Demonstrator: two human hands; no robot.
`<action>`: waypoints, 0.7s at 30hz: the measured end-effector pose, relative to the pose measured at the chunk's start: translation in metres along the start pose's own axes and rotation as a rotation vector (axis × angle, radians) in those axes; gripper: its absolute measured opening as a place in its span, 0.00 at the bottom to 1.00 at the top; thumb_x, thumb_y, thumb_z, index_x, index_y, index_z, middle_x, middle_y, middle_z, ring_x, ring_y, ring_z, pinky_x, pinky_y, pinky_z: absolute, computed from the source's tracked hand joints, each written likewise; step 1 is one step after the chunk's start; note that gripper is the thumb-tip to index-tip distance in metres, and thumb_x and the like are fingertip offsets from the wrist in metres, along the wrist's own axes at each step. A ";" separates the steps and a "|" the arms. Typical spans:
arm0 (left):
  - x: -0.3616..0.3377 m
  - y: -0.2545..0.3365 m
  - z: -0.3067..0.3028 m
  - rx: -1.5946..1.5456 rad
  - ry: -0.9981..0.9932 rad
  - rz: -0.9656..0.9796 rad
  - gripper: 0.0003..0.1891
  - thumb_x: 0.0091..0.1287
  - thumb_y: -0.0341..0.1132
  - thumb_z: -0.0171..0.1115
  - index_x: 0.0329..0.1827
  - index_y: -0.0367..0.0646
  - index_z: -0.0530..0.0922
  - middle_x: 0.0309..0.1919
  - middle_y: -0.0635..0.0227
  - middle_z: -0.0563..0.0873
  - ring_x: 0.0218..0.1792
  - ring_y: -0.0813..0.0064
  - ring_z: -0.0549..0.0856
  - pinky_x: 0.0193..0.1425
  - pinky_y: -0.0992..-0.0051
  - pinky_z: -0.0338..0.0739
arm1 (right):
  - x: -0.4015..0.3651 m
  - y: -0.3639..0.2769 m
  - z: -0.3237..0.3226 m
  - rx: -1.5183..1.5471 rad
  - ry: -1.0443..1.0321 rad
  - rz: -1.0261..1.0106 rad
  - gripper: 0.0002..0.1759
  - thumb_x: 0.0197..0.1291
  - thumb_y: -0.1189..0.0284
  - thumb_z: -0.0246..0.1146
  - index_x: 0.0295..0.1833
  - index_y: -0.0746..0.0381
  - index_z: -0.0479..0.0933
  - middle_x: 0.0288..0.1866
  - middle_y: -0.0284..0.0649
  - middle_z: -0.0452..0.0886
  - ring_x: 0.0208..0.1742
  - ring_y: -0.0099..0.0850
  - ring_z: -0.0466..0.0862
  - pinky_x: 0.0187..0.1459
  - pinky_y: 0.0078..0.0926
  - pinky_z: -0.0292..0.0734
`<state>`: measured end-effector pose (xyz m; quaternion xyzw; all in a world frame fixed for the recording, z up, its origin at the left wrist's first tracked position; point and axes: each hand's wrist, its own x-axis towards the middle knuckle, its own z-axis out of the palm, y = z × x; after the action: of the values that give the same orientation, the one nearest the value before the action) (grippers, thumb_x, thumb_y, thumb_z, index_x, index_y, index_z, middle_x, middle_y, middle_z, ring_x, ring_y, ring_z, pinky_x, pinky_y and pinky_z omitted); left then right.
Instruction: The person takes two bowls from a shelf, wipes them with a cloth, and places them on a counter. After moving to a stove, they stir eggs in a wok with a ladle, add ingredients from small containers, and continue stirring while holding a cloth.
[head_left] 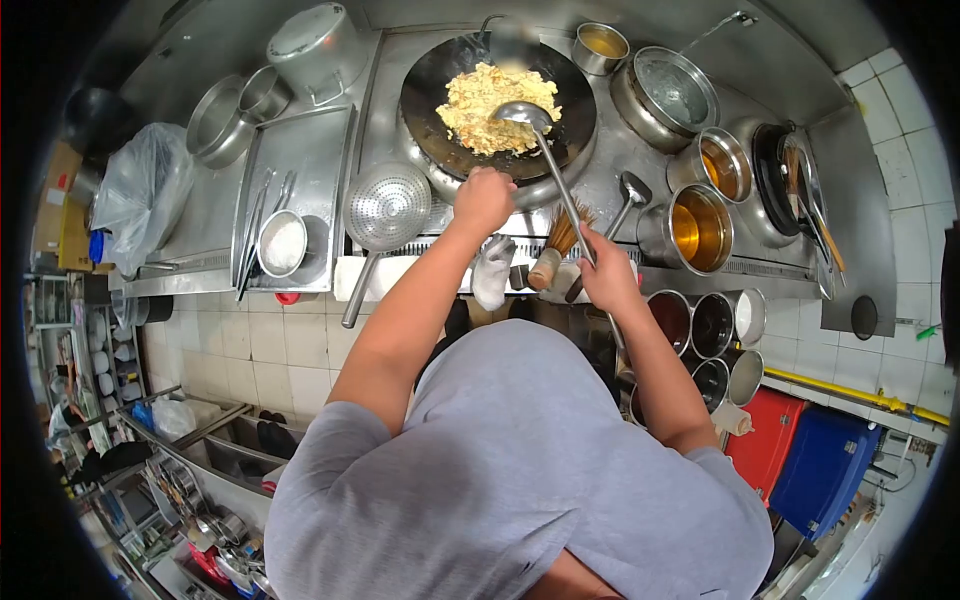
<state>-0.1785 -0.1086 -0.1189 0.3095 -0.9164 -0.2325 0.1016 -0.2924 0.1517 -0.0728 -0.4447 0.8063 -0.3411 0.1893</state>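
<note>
A large black wok (pixel 425 105) sits on the stove with yellow, crumbly food (pixel 480 95) spread in it. My left hand (pixel 486 200) is closed at the wok's near edge; what its fingers grip is hard to make out. Lower right, my right hand (pixel 608 272) is wrapped round the long handle of a steel ladle (pixel 524 114), whose bowl rests on the food. Between my hands lie a folded whitish cloth (pixel 492 272) and a bamboo brush (pixel 562 236). A dark-bladed spatula (pixel 634 188) lies beyond my right hand.
A perforated skimmer (pixel 388 206) lies left of the wok, beside a tray (pixel 340 135) with a bowl of white granules (pixel 283 243). Pots of amber liquid (pixel 686 232) stand at the right. A strainer (pixel 676 90) sits on a pot behind them. Metal canisters (pixel 712 325) stand below the stove edge.
</note>
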 end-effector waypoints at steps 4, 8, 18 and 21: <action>0.004 0.000 0.002 -0.020 0.014 -0.002 0.11 0.78 0.38 0.67 0.44 0.41 0.94 0.49 0.49 0.93 0.59 0.45 0.89 0.64 0.48 0.86 | 0.018 -0.021 0.001 0.139 0.010 0.138 0.35 0.67 0.81 0.70 0.81 0.70 0.76 0.67 0.66 0.87 0.69 0.60 0.88 0.71 0.45 0.82; -0.004 0.006 0.001 -0.030 0.065 -0.016 0.11 0.78 0.38 0.67 0.45 0.42 0.94 0.48 0.49 0.93 0.58 0.45 0.89 0.64 0.49 0.85 | 0.028 0.009 0.008 0.135 0.042 0.022 0.35 0.68 0.81 0.70 0.81 0.70 0.76 0.67 0.66 0.87 0.69 0.59 0.88 0.71 0.43 0.82; -0.002 0.000 0.006 -0.032 0.071 0.002 0.11 0.77 0.39 0.67 0.45 0.43 0.94 0.47 0.54 0.92 0.58 0.47 0.88 0.62 0.50 0.86 | -0.008 -0.003 -0.016 -0.069 -0.004 0.040 0.36 0.68 0.85 0.71 0.82 0.66 0.77 0.68 0.58 0.90 0.65 0.44 0.92 0.68 0.35 0.83; -0.002 -0.004 0.005 -0.056 0.063 0.042 0.11 0.78 0.39 0.67 0.45 0.43 0.94 0.47 0.53 0.92 0.57 0.47 0.88 0.61 0.50 0.87 | -0.027 -0.005 0.000 -0.007 0.062 -0.015 0.37 0.68 0.85 0.71 0.82 0.65 0.77 0.62 0.54 0.92 0.60 0.42 0.92 0.65 0.34 0.84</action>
<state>-0.1763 -0.1086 -0.1250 0.2944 -0.9123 -0.2458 0.1437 -0.2749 0.1729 -0.0693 -0.4407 0.8095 -0.3534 0.1601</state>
